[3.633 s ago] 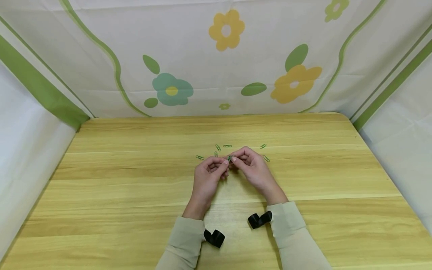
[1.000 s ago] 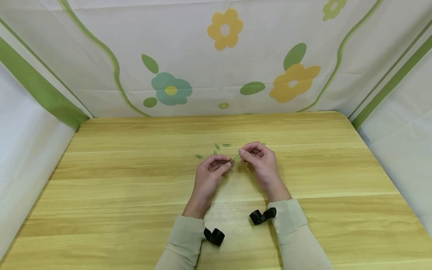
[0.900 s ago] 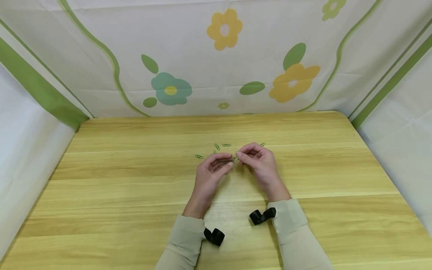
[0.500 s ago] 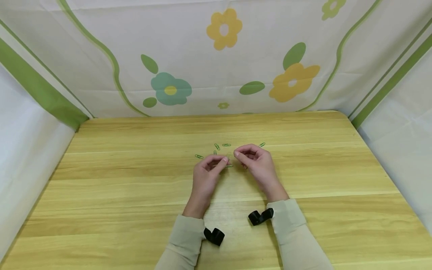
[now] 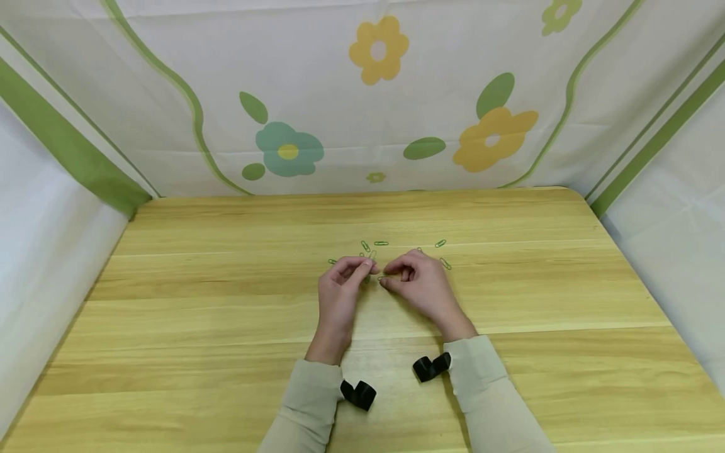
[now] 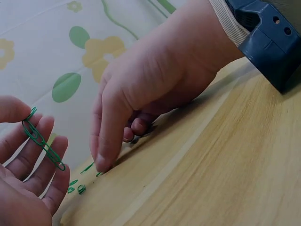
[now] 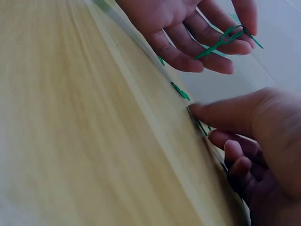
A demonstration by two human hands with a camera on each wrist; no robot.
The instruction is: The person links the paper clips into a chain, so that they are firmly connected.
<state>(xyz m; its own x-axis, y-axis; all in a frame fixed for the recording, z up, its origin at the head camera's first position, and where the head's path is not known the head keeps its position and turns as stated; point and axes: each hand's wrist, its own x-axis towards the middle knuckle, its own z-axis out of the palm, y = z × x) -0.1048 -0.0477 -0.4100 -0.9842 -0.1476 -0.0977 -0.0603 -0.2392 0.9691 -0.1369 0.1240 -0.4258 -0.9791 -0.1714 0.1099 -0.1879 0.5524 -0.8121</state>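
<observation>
My left hand (image 5: 340,292) is raised a little over the table, its thumb and forefinger pinching a short chain of linked green paper clips (image 6: 37,134). In the left wrist view the chain hangs slanting across the other fingers. To its right, my right hand (image 5: 425,286) is down at the tabletop. Its thumb and forefinger are bent around a single green paper clip (image 7: 199,125), with the fingertips right at the clip's ends. In the head view only a small end of that clip shows beside the thumb.
Several loose green paper clips lie beyond the hands, among them one paper clip (image 5: 381,243) at the back and another paper clip (image 5: 445,263) at the right. The wooden table (image 5: 198,302) ends at a flowered curtain (image 5: 345,107). Black wrist cameras (image 5: 359,395) jut from the sleeves.
My hands have drawn apart. The left moved slightly left with the chain, and the right came down and left onto a paper clip that lay between the hands half a second ago.
</observation>
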